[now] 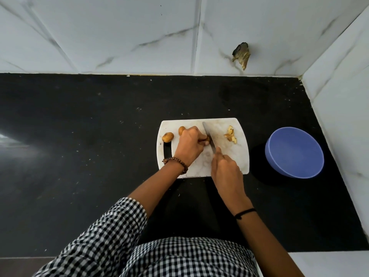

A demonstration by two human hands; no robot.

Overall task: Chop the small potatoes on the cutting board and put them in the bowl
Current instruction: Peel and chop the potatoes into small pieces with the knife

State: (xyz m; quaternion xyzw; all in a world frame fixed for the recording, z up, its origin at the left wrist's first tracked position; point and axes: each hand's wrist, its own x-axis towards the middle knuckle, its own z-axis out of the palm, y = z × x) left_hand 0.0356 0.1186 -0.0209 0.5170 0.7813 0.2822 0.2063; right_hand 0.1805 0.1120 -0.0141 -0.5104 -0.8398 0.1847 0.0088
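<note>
A white cutting board (237,156) lies on the black counter. My left hand (189,145) holds a small potato (207,140) down near the board's middle. My right hand (226,168) grips a knife (209,135), forefinger along the spine, and the blade stands against the potato's right end. Two whole small potatoes lie at the board's left: one (167,137) near the edge and one (181,130) partly behind my left hand. A pile of chopped potato pieces (231,135) sits at the board's upper right. The blue bowl (294,152) stands to the right of the board and looks empty.
The black counter (89,136) stretches wide to the left of the board. White marble-look tiled walls close the back and the right side, with a broken hole (241,54) in the back wall. The counter's front edge runs below my arms.
</note>
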